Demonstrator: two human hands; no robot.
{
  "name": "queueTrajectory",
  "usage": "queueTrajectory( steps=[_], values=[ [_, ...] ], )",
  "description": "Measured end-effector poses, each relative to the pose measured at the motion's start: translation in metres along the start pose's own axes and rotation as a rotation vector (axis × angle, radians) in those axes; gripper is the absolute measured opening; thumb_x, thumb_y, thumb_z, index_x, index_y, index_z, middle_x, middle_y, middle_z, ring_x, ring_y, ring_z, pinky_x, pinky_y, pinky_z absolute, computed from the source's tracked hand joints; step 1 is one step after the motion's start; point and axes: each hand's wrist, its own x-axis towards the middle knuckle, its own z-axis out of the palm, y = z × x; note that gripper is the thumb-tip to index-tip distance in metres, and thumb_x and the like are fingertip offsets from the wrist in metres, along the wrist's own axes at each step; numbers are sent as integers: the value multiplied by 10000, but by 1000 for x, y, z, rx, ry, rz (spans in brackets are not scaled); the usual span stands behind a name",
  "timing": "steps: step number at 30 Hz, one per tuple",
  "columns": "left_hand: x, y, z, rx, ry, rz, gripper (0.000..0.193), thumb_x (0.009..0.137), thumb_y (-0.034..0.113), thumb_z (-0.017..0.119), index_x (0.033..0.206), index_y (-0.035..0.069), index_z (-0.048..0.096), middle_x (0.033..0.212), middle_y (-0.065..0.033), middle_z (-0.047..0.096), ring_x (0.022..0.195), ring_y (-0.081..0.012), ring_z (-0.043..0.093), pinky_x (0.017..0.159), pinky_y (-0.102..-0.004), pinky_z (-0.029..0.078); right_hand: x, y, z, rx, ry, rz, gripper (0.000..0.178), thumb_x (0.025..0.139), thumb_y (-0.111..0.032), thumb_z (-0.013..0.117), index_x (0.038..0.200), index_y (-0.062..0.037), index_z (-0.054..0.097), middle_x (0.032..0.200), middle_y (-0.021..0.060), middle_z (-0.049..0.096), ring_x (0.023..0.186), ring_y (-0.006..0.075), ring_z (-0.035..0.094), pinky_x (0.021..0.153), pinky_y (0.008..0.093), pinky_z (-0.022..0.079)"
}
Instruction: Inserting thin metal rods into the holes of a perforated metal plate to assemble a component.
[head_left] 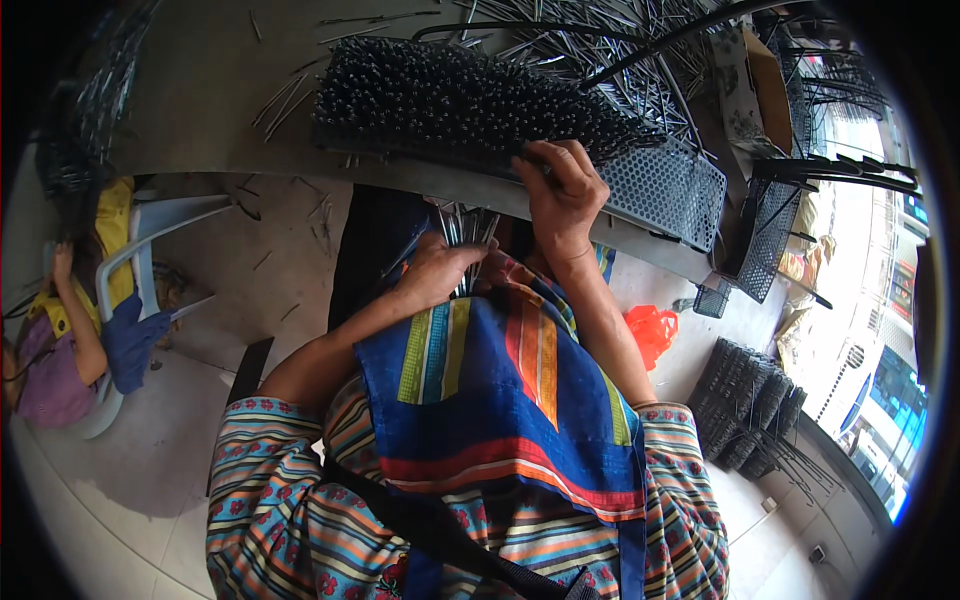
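Note:
My left hand (443,268) is closed around a bundle of thin metal rods (466,226) at my lap, just below the table's front edge. Dense upright rods (450,95) fill most of a perforated metal rack (672,190) at the table's front; bare holes show at its right end. My right hand (566,190) is at the front edge of the standing rods, thumb and fingers pinched together. Whatever is between those fingertips, if anything, is too small to make out.
Loose rods (560,40) lie heaped behind the rack, with a black cable (680,35) crossing over them. A cardboard box (765,85) stands at the back right. Wire-like bundles (745,405) and a red plastic bag (651,333) are on the floor. Another person (65,370) sits at far left.

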Motion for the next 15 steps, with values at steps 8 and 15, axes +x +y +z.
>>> queueTrajectory(
  steps=[8, 15],
  values=[
    [8, 15, 17, -449, 157, -26, 159, 852, 13, 637, 1006, -22, 655, 877, -155, 690, 757, -228, 690, 662, -321, 578, 13, 1, -7, -176, -91, -208, 162, 729, -18, 730, 881, -72, 717, 751, 55, 624, 629, 206, 617, 563, 291, 474],
    [15, 23, 16, -581, 104, -10, 137, 845, -39, 606, 978, -36, 642, 863, -162, 683, 736, -248, 689, 665, -350, 590, 10, 3, -17, -415, -165, -329, 218, 751, -99, 720, 967, -122, 698, 815, 28, 611, 642, 210, 600, 559, 326, 458]
  ],
)
